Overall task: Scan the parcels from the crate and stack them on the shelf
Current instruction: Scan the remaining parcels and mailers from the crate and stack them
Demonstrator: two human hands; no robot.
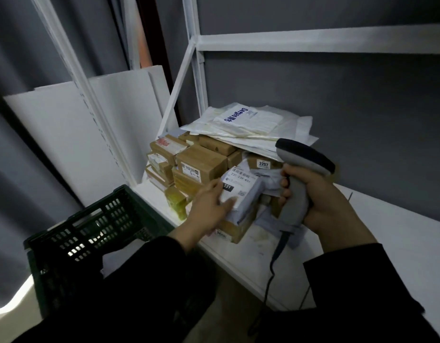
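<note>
In the head view, the left hand grips the left edge of a grey bagged parcel lying atop the boxes on the shelf. It looks light, soft and slippery, so gripping both edges seems best. The right hand clasps the scanner.

White shelf, white metal frame, board stained near the front. Back-left corner: stack of brown cardboard boxes on the board, white mailers piled on top of them. Small yellowish box near the left edge, touching the stack. Flat brown box at front edge. Grey poly bag just right of it.
</note>
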